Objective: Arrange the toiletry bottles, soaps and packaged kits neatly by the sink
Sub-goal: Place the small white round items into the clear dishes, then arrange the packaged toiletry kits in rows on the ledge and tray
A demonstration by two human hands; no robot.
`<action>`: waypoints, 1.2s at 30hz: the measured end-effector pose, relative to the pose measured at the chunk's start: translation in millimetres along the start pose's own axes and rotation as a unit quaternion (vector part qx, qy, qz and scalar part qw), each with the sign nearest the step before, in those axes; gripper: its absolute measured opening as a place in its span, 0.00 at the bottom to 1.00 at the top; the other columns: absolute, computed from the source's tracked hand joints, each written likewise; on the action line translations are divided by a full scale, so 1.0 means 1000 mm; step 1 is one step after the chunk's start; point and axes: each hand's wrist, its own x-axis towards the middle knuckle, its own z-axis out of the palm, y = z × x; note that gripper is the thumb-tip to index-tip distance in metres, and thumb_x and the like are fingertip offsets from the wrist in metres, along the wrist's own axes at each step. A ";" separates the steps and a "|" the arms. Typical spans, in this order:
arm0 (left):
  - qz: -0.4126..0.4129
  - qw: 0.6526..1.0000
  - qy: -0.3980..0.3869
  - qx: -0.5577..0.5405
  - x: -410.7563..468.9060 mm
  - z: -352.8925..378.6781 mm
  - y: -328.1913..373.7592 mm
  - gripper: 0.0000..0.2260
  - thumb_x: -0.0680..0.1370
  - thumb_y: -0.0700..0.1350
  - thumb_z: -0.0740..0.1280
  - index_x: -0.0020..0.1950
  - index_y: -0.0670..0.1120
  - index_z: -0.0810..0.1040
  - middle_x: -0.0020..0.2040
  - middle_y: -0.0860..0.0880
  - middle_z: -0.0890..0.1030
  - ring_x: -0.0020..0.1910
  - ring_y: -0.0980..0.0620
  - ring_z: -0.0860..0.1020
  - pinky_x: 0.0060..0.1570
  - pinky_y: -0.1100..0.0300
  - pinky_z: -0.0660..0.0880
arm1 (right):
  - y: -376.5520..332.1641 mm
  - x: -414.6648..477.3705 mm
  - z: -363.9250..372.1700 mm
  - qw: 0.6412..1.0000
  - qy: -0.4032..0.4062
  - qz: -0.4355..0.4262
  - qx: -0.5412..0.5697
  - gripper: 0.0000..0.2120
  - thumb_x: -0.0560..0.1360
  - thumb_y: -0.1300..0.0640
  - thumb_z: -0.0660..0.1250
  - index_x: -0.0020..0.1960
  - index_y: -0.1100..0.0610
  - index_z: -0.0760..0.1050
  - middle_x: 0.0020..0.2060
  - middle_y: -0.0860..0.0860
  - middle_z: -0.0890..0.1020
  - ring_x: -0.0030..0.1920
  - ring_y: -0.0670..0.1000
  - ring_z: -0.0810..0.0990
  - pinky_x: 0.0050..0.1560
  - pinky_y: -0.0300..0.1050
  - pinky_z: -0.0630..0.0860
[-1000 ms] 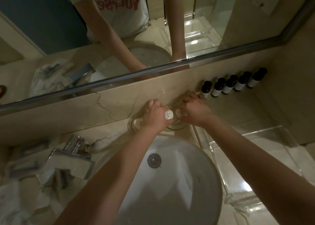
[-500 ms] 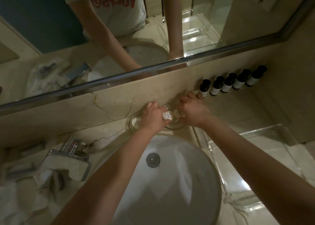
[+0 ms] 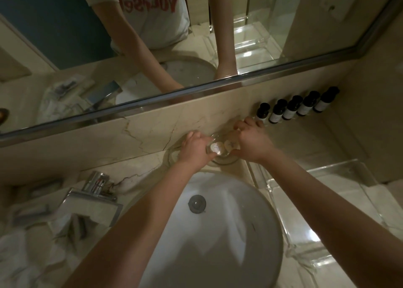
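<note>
The counter [image 3: 139, 168] is beige marble with dark veins, and a low marble wall rises behind it up to a mirror [image 3: 305, 37] in a metal frame. The light is dim. A round white sink [image 3: 218, 233] is set in the counter, close under both forearms. A chrome faucet [image 3: 96, 191] stands well to the left of the hands, with crumpled white things around it that are too blurred to name. A clear tray [image 3: 327, 200] lies on the counter below the right forearm.

Both arms reach forward over the sink and the hands meet at the back wall. The left hand [image 3: 196, 147] has its fingers curled and its thumb turned inward. The right hand [image 3: 250, 141] is also curled, knuckles up.

The left hand pinches a white round soap [image 3: 217, 148] at its thumb side. The right hand pinches a beige round soap [image 3: 231, 145], which touches the white one. Both soaps are over a glass dish [image 3: 224, 162] that stands on the counter just under the hands; I cannot tell if they rest in it.

Five small dark bottles [image 3: 290, 110] with white labels stand upright in a row against the back wall, starting just beside the right hand and going away to the right.
</note>
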 end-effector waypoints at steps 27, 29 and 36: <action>-0.100 0.983 0.150 -0.021 -0.307 -0.052 -0.111 0.18 0.75 0.49 0.66 0.63 0.43 0.75 0.64 0.44 0.75 0.64 0.44 0.69 0.63 0.54 0.66 | -0.236 -0.185 -0.019 0.968 0.088 -0.084 0.220 0.17 0.72 0.54 0.69 0.60 0.55 0.77 0.59 0.54 0.79 0.57 0.59 0.76 0.55 0.52 0.73; -0.138 0.979 0.147 -0.029 -0.333 -0.045 -0.135 0.18 0.75 0.49 0.66 0.63 0.43 0.75 0.63 0.44 0.75 0.64 0.44 0.70 0.63 0.54 0.66 | -0.269 -0.189 -0.012 0.966 0.064 -0.115 0.222 0.17 0.73 0.53 0.67 0.61 0.54 0.76 0.61 0.53 0.78 0.59 0.58 0.75 0.56 0.52 0.72; -0.287 0.949 0.123 -0.047 -0.412 -0.026 -0.229 0.18 0.76 0.49 0.66 0.64 0.44 0.74 0.64 0.44 0.74 0.63 0.43 0.71 0.62 0.52 0.68 | -0.372 -0.180 0.013 0.955 -0.044 -0.204 0.213 0.20 0.74 0.53 0.64 0.66 0.54 0.71 0.61 0.53 0.76 0.58 0.56 0.75 0.55 0.50 0.74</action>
